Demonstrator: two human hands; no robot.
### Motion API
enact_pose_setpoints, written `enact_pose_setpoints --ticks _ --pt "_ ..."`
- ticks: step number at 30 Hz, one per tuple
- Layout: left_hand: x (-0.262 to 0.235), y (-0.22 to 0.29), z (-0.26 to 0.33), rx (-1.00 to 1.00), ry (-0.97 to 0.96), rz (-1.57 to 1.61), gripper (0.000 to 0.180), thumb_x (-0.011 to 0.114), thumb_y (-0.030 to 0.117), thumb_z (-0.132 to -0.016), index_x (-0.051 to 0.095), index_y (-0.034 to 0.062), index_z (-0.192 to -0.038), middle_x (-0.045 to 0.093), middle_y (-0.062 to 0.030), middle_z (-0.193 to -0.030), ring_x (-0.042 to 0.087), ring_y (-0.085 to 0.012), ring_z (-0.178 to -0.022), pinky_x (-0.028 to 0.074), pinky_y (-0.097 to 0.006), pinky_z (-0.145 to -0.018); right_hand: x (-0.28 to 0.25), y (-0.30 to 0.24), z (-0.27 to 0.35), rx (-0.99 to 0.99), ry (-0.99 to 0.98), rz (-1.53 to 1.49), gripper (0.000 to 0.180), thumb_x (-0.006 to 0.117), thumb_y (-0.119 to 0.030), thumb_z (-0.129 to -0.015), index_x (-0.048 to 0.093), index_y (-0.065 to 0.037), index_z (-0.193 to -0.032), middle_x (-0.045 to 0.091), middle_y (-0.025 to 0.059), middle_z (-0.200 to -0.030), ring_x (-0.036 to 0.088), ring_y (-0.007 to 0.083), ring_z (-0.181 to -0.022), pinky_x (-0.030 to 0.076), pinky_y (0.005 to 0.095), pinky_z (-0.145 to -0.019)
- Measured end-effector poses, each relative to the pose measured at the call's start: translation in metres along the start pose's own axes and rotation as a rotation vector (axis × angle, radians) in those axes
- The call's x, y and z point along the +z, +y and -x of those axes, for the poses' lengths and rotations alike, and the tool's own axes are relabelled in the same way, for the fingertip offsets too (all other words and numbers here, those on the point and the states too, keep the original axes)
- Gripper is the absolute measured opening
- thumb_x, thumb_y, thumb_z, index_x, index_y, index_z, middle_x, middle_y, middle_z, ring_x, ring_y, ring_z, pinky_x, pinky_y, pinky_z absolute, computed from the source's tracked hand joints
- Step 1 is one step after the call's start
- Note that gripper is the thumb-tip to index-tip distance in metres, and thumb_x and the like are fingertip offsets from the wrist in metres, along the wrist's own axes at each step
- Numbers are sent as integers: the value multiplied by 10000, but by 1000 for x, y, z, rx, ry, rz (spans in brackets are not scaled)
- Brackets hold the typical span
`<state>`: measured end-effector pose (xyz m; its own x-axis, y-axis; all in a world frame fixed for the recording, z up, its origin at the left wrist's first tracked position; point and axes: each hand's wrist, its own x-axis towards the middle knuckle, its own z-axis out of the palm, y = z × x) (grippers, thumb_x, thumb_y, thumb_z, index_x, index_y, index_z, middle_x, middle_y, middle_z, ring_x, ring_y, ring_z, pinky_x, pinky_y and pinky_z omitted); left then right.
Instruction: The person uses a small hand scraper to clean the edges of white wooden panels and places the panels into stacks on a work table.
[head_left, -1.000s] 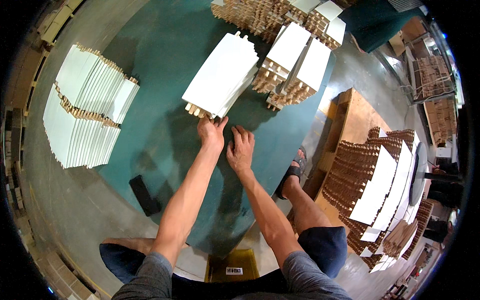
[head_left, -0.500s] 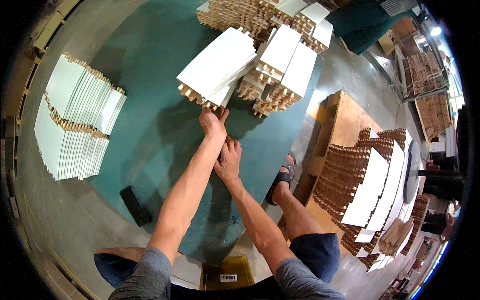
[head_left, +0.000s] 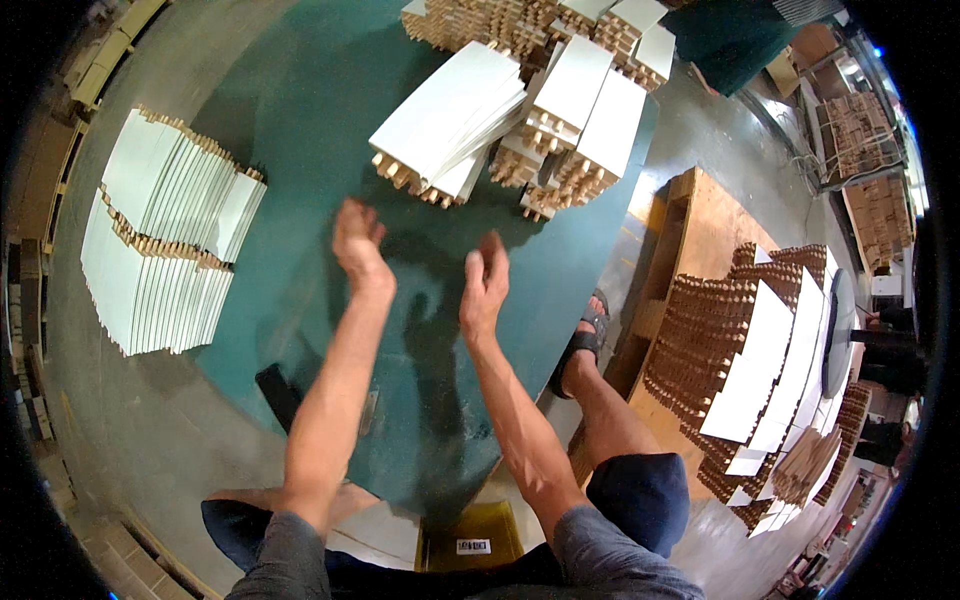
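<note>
My left hand is raised over the green tabletop, its fingers loosely apart and slightly blurred, holding nothing. To its right, my right hand is also empty, with thumb and fingers spread. Just beyond both hands lies a fanned pile of white boards with wooden dowel pegs sticking out of its near end. Neither hand touches the pile. Beside it are more stacked white pegged boards, several layers high.
Rows of white boards stand packed at the left. A black phone-like object lies near the table's left edge. At right, a wooden pallet bears stacked pegged boards. A yellow bin sits close below me.
My hands have come apart. The left has left the near end of the board pile and swung left; the right has moved up and slightly right. The whole view shifts a little.
</note>
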<state>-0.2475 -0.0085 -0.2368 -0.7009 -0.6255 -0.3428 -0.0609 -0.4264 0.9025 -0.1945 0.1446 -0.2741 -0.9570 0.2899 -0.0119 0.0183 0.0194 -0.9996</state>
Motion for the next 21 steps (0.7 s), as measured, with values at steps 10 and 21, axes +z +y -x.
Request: enact_pose_setpoints --ticks 10,21 --pt "33 88 -5 207 -512 -161 741 525 578 -975 549 -54 -1363 532 -187 -1421 432 -251 -1358 242 -416 -1167 52 -97 -96 -199 -123 9 704 371 -497 -1031 391 62 -1458 486 307 -1374 444 404 -1262 302 488 -1090" --pt "31 70 19 129 -408 45 576 612 477 -965 608 -19 -1260 635 -84 -1218 540 -175 -1144 352 -364 -1048 42 -83 -95 -168 -54 30 621 371 -454 -1040 483 41 -1399 502 297 -1373 452 432 -1281 323 471 -1098"
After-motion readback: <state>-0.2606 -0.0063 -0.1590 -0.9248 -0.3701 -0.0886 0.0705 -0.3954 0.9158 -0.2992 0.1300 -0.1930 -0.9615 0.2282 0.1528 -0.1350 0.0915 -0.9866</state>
